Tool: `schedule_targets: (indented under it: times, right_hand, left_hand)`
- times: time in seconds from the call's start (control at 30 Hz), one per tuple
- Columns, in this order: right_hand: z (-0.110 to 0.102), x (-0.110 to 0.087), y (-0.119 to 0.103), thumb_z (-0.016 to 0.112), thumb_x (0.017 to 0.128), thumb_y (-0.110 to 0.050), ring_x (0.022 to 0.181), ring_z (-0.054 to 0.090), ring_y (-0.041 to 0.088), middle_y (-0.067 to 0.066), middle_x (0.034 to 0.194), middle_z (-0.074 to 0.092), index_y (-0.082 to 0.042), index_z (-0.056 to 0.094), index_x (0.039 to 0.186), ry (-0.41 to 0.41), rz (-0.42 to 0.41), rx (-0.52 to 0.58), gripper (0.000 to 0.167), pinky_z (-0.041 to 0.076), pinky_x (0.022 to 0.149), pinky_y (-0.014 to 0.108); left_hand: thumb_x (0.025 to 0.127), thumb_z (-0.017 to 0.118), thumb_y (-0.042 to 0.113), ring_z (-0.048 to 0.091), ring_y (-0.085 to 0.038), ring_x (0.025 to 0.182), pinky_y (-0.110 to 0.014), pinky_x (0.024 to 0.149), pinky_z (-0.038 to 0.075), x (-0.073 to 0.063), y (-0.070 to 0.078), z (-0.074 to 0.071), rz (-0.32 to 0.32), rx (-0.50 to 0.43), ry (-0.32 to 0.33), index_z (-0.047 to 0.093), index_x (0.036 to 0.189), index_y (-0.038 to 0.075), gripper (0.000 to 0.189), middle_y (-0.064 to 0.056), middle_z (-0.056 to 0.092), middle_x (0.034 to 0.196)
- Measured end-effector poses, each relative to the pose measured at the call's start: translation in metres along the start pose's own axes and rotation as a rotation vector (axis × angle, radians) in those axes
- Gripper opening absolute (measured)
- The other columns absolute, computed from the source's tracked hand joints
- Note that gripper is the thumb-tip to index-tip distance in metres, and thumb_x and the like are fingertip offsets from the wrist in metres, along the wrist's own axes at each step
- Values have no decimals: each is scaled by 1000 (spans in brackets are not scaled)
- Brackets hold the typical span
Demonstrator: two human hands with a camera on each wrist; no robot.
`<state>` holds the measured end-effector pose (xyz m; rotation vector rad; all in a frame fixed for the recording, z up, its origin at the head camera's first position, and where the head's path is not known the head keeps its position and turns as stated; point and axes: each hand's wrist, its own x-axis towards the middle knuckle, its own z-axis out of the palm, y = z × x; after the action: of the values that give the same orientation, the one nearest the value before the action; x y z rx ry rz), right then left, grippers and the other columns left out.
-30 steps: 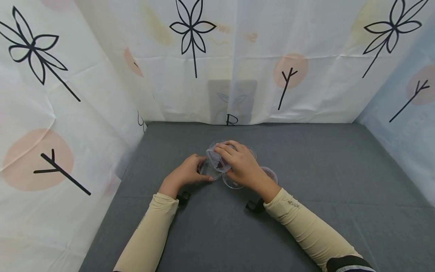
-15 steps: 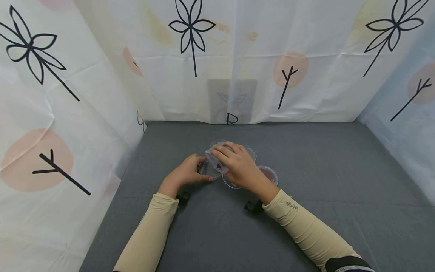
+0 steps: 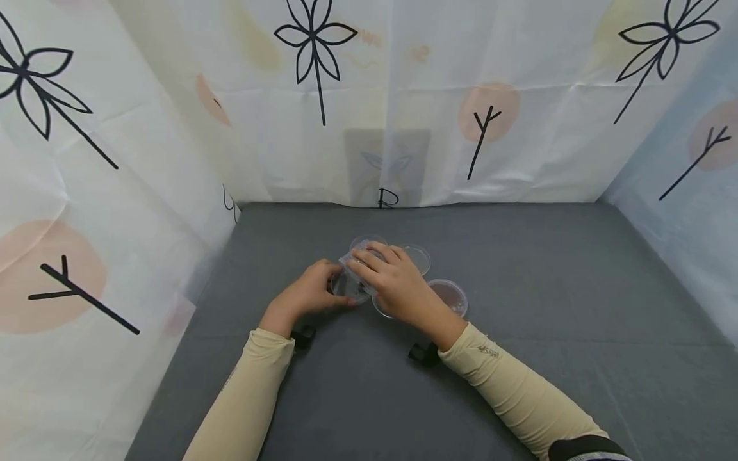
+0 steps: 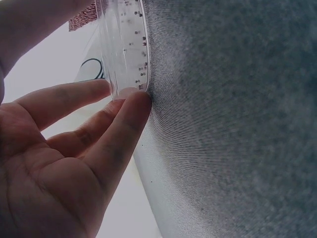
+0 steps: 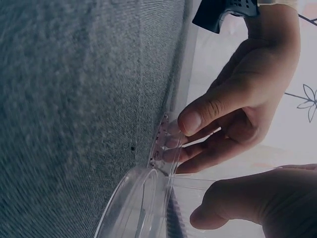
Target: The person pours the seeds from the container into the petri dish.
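Observation:
My left hand [image 3: 305, 296] holds the side of a clear round dish [image 3: 344, 289] on the table, thumb on the near side and fingers on the far side. Small dark reddish grains lie scattered in that dish [image 4: 133, 49] in the left wrist view. Above it, my right hand [image 3: 401, 285] grips a clear plastic container [image 3: 353, 267], tilted to the left over the dish. Its far side is hidden behind the fingers. A reddish grainy mass [image 4: 83, 19] shows near the top of the left wrist view. My right thumb [image 5: 205, 218] appears low in the right wrist view.
Other clear round dishes stand close by: one behind [image 3: 363, 240], one at back right [image 3: 423, 258], one at front [image 3: 380, 311] partly under my right hand. Another [image 3: 454, 296] at right has a pinkish tint. Grey cloth [image 3: 519, 275] covers the table; printed curtains [image 3: 230, 147] surround it.
The container in my right hand has tipped further over the left dish and shifted slightly left. My left hand keeps its hold. The head view has turned a little.

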<state>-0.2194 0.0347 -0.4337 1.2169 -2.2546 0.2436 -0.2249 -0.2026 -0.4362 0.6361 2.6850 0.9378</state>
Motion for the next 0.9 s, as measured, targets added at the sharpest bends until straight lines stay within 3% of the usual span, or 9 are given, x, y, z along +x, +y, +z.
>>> schedule_targets:
  times: [0.17,0.3,0.47,0.6,0.73,0.9]
  right_hand:
    - [-2,2,0,80,84,3,140,55,32,7,150,63,-14,64,147,-10,21,3,68,51,106,51]
    - [-4,2,2,78,82,5,140,55,33,8,150,63,-14,63,147,-15,40,30,69,51,106,52]
    - [-5,2,8,82,77,4,138,56,35,9,147,65,-12,62,147,-12,70,79,74,53,105,56]
    - [-7,3,16,88,74,0,134,59,37,12,144,65,-8,59,147,-22,122,120,78,55,103,56]
    - [-14,0,31,91,75,-8,134,57,40,17,146,61,-3,47,152,-73,237,178,89,53,107,55]
    - [-35,-7,62,92,74,-18,137,51,41,19,153,49,-5,32,162,-134,450,352,108,49,110,57]
  left_hand:
    - [88,90,26,57,-25,89,-37,74,49,0,5,-4,-20,34,-1,68,133,1,56,-21,64,116]
    - [88,90,29,57,-26,99,-42,83,51,-2,6,-5,-59,58,-11,58,150,1,74,-21,59,131]
    - [89,89,30,58,-26,99,-44,86,53,-2,6,-5,-92,45,-14,48,158,-2,86,-23,57,135]
    - [89,89,31,60,-30,110,-50,95,54,-2,5,-3,-115,44,-10,46,159,-2,89,-23,57,137]
    - [89,89,32,60,-34,121,-53,103,53,-2,5,-1,-144,57,-14,46,158,-3,89,-24,56,140]
    - [89,89,33,60,-32,115,-52,99,53,-1,8,1,-161,63,-22,45,158,-4,90,-24,55,139]
